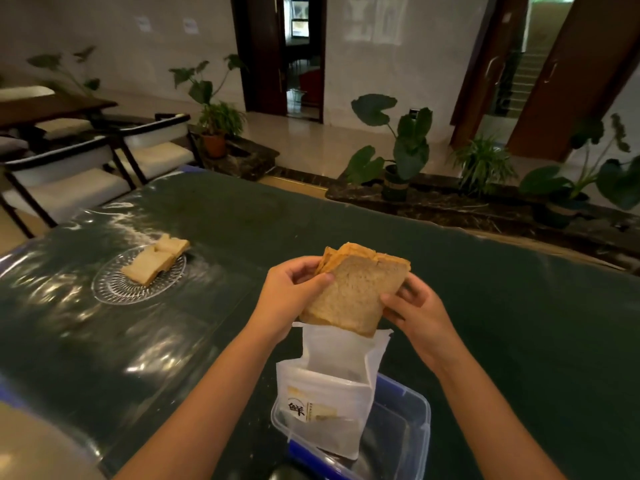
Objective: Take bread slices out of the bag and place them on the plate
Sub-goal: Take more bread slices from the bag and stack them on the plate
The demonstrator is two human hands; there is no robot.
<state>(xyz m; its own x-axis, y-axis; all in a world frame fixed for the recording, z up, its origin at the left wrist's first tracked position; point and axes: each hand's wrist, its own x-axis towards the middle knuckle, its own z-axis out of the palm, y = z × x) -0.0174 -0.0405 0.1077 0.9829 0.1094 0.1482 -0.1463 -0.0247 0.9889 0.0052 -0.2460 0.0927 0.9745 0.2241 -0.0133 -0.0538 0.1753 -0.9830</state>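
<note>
A stack of brown-crusted bread slices point(353, 292) is held above the mouth of a translucent white bag point(332, 382). My left hand point(291, 292) grips the stack's left side, thumb on the front slice. My right hand point(415, 306) holds the right side. The stack's lower edge is just above the bag's opening. The bag stands upright in a clear plastic box point(405, 441) with blue clips. A glass plate point(114, 289) lies to the far left on the table and carries a few pale bread slices point(156, 261).
The table point(485, 306) has a dark green top under glossy plastic film. Chairs with white cushions point(69, 181) stand beyond its far left corner. Potted plants point(398, 157) line the floor behind the far edge.
</note>
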